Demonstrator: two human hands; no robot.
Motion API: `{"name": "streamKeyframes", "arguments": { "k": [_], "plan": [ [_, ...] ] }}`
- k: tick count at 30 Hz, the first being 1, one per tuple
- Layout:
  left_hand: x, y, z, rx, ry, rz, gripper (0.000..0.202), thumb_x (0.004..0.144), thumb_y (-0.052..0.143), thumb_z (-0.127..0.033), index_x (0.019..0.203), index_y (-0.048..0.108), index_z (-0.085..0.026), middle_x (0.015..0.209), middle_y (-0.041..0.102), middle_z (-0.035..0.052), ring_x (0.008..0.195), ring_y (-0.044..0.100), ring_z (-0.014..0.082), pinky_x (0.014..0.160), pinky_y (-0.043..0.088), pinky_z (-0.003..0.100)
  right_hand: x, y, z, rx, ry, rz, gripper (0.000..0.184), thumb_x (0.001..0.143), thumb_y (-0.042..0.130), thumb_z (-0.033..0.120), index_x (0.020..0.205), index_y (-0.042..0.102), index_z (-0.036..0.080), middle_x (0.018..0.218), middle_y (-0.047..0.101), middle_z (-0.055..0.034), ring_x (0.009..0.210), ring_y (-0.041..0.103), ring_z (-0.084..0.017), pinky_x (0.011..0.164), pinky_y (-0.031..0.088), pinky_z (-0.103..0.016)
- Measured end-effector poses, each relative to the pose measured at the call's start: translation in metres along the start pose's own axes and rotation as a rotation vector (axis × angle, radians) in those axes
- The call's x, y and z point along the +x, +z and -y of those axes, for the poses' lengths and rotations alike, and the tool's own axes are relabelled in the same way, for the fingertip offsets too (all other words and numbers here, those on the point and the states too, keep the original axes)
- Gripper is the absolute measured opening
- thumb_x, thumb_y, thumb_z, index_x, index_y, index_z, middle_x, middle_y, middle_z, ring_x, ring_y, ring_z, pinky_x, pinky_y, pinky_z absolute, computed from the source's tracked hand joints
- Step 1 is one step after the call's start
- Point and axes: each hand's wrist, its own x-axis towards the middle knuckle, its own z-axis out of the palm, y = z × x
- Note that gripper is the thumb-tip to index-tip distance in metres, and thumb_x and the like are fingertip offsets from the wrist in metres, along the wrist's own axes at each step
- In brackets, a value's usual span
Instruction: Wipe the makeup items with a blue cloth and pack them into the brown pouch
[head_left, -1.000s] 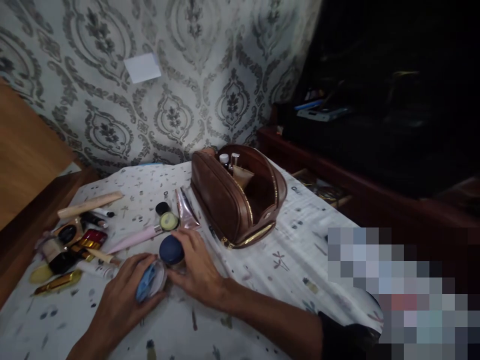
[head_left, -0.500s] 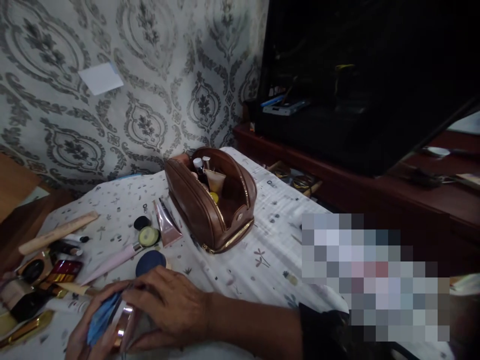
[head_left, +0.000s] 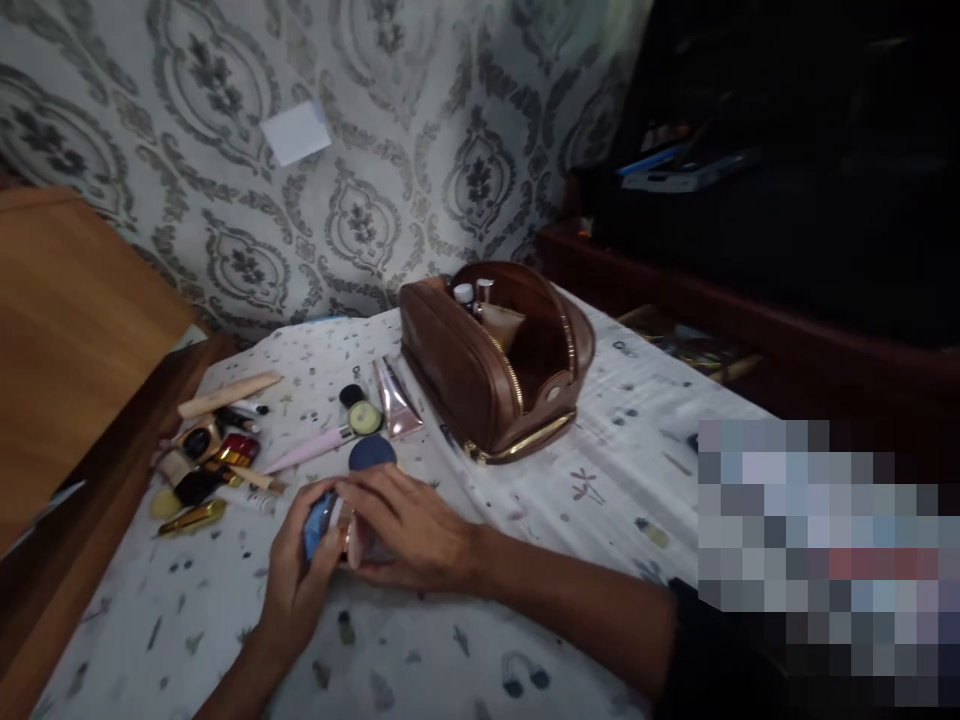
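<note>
My left hand (head_left: 296,575) and my right hand (head_left: 420,530) are closed around a small round container with a shiny rose-gold band (head_left: 347,532), low over the cloth. Something blue and crumpled-looking (head_left: 318,522) shows on its left side, against my left palm; its kind is unclear. My fingers cover much of the container. Just beyond them lies a dark blue round lid or compact (head_left: 373,453). Farther off are a small pot with yellow-green content (head_left: 365,418), a black round cap (head_left: 351,396), a pinkish squeeze tube (head_left: 397,402) and a pink pointed item (head_left: 307,450).
An unzipped brown toiletry bag (head_left: 454,370) holds bottles and a beige tube (head_left: 502,325). Several cosmetics, including a gold tube (head_left: 191,518) and a red-and-gold case (head_left: 238,450), lie left on the patterned cloth (head_left: 420,650). A wooden panel (head_left: 82,330) borders the left.
The view has swung left and drawn back, so bag and cosmetics appear farther right. Both hands still hold the rose-gold-banded container, and my left forearm is now visible.
</note>
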Motion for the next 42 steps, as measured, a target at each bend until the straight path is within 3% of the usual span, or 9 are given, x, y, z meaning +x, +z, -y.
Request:
{"name": "streamKeyframes", "arguments": {
  "k": [5,11,17,21,26,30,34,39,42],
  "plan": [
    [-0.003,-0.002,-0.003,0.110,0.236,-0.060,0.030,0.095,0.049,-0.025,0.125,0.052,-0.022,0.121,0.060,0.0097,0.113,0.059,0.0219,0.097,0.050,0.037,-0.001,0.003,0.000,0.047,-0.024,0.012,0.065,0.090,0.054,0.039,0.145,0.034,0.010,0.125,0.056,-0.0198,0.115,0.050,-0.030,0.088,0.052,-0.044],
    [-0.006,-0.008,0.000,0.107,0.412,-0.107,0.036,0.095,0.051,-0.024,0.131,0.049,-0.022,0.128,0.054,0.0117,0.121,0.052,0.0240,0.103,0.044,0.041,-0.005,0.005,-0.002,0.162,-0.021,0.067,0.090,0.082,0.065,0.045,0.153,0.021,0.012,0.126,0.054,-0.0194,0.116,0.051,-0.031,0.089,0.053,-0.045],
    [0.000,-0.008,-0.006,-0.348,-0.043,0.022,0.040,0.099,0.037,-0.049,0.118,0.057,-0.020,0.118,0.063,0.0101,0.113,0.059,0.0244,0.097,0.048,0.038,-0.001,-0.002,0.003,0.332,-0.091,0.091,0.081,0.085,0.067,0.040,0.151,0.025,0.019,0.129,0.051,-0.0165,0.122,0.051,-0.028,0.101,0.048,-0.046],
    [0.006,-0.004,-0.006,-0.461,-0.282,0.101,0.049,0.099,0.033,-0.056,0.113,0.062,-0.019,0.114,0.067,0.0086,0.109,0.062,0.0238,0.099,0.047,0.037,0.003,-0.004,0.008,0.315,-0.067,0.019,0.069,0.087,0.067,0.033,0.146,0.033,0.021,0.133,0.050,-0.0168,0.128,0.049,-0.028,0.103,0.048,-0.045],
    [0.005,0.000,-0.002,-0.446,-0.270,0.189,0.050,0.100,0.030,-0.057,0.112,0.062,-0.020,0.108,0.068,0.0070,0.105,0.062,0.0225,0.098,0.047,0.037,0.001,0.001,0.005,0.296,0.042,-0.065,0.075,0.080,0.073,0.029,0.144,0.034,0.022,0.126,0.057,-0.0146,0.117,0.056,-0.029,0.097,0.051,-0.046],
    [0.002,0.000,0.002,-0.328,-0.275,0.015,0.042,0.099,0.036,-0.055,0.120,0.054,-0.023,0.111,0.063,0.0060,0.105,0.059,0.0208,0.098,0.045,0.036,0.000,0.002,0.004,0.279,0.126,-0.042,0.073,0.076,0.076,0.036,0.138,0.039,0.021,0.119,0.060,-0.0135,0.110,0.059,-0.029,0.090,0.053,-0.046],
    [-0.002,-0.006,0.000,-0.256,-0.084,-0.168,0.036,0.100,0.036,-0.050,0.121,0.048,-0.024,0.114,0.058,0.0071,0.109,0.056,0.0201,0.098,0.044,0.036,0.000,0.000,0.007,0.268,0.128,0.080,0.068,0.076,0.075,0.042,0.133,0.043,0.019,0.113,0.063,-0.0131,0.104,0.062,-0.029,0.087,0.054,-0.045],
    [-0.001,-0.013,-0.007,0.053,0.323,0.062,0.034,0.100,0.039,-0.038,0.126,0.052,-0.020,0.117,0.060,0.0107,0.108,0.055,0.0228,0.096,0.044,0.039,-0.002,0.005,0.006,0.244,0.109,0.152,0.056,0.077,0.071,0.039,0.122,0.048,0.016,0.104,0.064,-0.0133,0.093,0.063,-0.027,0.079,0.055,-0.043],
    [0.002,-0.014,-0.007,0.171,0.419,0.120,0.035,0.099,0.044,-0.035,0.128,0.053,-0.018,0.116,0.061,0.0122,0.108,0.054,0.0249,0.096,0.044,0.041,-0.003,0.009,0.004,0.244,0.126,0.157,0.050,0.078,0.069,0.037,0.118,0.049,0.015,0.099,0.064,-0.0120,0.091,0.062,-0.027,0.078,0.055,-0.043]
  ]
}}
